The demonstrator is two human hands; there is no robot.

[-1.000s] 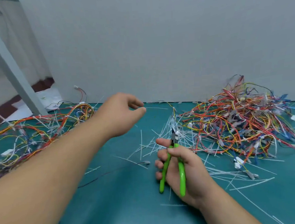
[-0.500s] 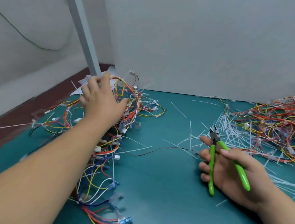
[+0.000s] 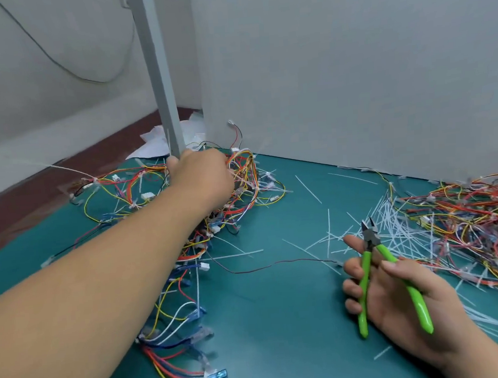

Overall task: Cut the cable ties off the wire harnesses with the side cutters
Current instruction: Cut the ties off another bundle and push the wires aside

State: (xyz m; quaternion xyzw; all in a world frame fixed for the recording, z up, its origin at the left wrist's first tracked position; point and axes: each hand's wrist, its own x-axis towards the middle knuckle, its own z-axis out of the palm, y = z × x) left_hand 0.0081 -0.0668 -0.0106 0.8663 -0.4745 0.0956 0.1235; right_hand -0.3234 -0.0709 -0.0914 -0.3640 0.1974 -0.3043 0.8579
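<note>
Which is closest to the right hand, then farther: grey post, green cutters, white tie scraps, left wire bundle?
1. Green cutters: held in the right hand.
2. White tie scraps: just beyond it.
3. Left wire bundle: far across, under the left hand.
4. Grey post: back left.

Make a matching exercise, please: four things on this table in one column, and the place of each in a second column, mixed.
1. side cutters
2. left hand
3. cut cable ties
4. grey post

A. upright, behind the left pile
B. scattered on the mat, centre-right
C. on the left harness pile
D. held in the right hand

Pairs: 1-D, 2-C, 3-B, 4-A.
</note>
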